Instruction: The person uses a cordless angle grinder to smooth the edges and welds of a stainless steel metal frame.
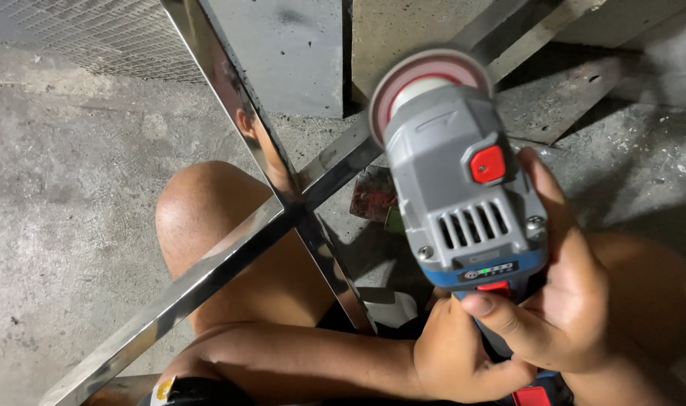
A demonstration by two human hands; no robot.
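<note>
You are gripping the grinder (463,203) with both hands, disc (422,83) raised above the crossed steel bars (286,203), keeping it off the metal. Your right hand (561,301) is wrapping the body, thumb resting by the red switch (495,286). Your left hand (456,361) is curling its fingers closed around the handle below, steadying it.

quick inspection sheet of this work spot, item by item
surface: rough grey concrete floor, dusty
job's things: grey and blue angle grinder with reddish disc; shiny crossed steel bars over the knee
clutter: small red scrap under the bars; white flecks at right
grips: left hand and right hand both closed on the grinder's body
cables: nothing seen
surroundings: metal mesh top left, concrete slab behind
</note>
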